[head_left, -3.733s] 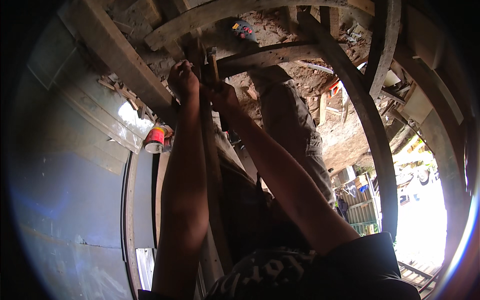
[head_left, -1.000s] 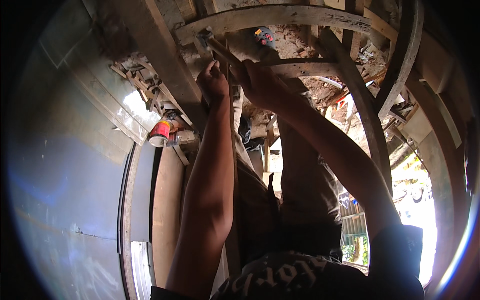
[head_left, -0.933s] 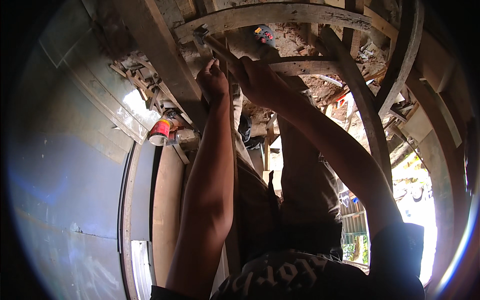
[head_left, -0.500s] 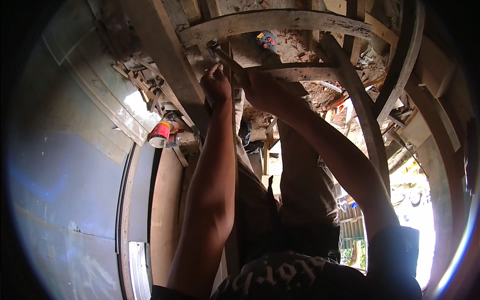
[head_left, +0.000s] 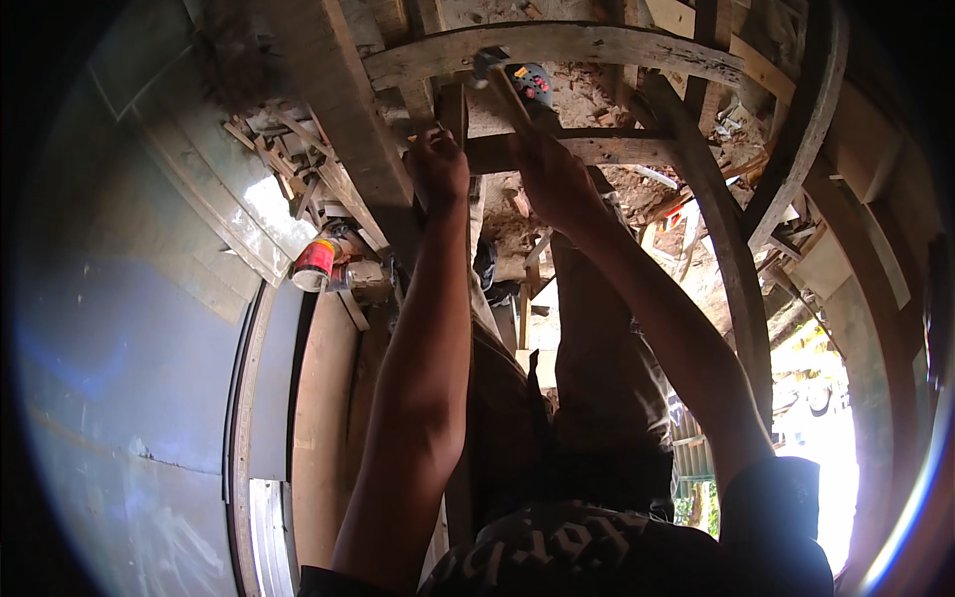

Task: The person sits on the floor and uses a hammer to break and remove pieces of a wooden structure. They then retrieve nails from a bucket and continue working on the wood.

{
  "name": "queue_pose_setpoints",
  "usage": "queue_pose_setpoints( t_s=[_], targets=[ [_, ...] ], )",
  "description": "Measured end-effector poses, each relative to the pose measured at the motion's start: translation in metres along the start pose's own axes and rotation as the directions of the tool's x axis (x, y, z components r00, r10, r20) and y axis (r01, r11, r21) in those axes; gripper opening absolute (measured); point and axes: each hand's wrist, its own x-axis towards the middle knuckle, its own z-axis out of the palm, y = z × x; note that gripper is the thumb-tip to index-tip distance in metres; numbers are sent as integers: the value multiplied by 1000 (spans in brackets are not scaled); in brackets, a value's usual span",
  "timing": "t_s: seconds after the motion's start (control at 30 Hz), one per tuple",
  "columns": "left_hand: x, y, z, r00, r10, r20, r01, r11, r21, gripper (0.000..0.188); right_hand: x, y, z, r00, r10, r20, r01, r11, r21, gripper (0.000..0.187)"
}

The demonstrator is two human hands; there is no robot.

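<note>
My right hand (head_left: pixel 559 184) is wrapped round the wooden handle of a hammer (head_left: pixel 511 103). The metal head is a little blurred and overlaps a curved plank (head_left: pixel 587 42) in the picture, up and to the right of my left hand. My left hand (head_left: pixel 438 169) is closed in a pinch at the top of an upright wooden post (head_left: pixel 452 111), beside a wide timber beam (head_left: pixel 333 90). Whatever its fingers pinch is too small and dark to make out. A shorter crosspiece (head_left: pixel 617 149) runs behind my right hand.
Red and white cans (head_left: pixel 314 265) stand at the left near a heap of wood offcuts (head_left: pixel 288 164). Grey-blue panels (head_left: pixel 129 368) fill the left side. Curved timbers (head_left: pixel 711 189) frame the right. Below, my shoe (head_left: pixel 531 84) rests on debris-strewn ground.
The hammer has swung up and to the right, away from my left hand, with my right hand moving right too. My left hand has stayed almost in place, still pinched.
</note>
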Motion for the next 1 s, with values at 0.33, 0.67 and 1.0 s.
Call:
queue_pose_setpoints(
  t_s=[0.33, 0.67, 1.0],
  targets=[
    [-76, 1, -50, 818, 485, 310, -526, 849, 60, 58, -82, 25, 74, 985, 80, -156, -56, 987, 149, 27],
    [-180, -36, -197, 885, -182, 429, 235, 969, -72, 76, -64, -7, 87, 871, 473, 132, -476, 744, 470, 36],
    [-179, -2, -194, 487, -465, 739, 718, 695, -35, 68, -51, -29, 99, 852, 486, 197, -511, 689, 513, 42]
  ],
)
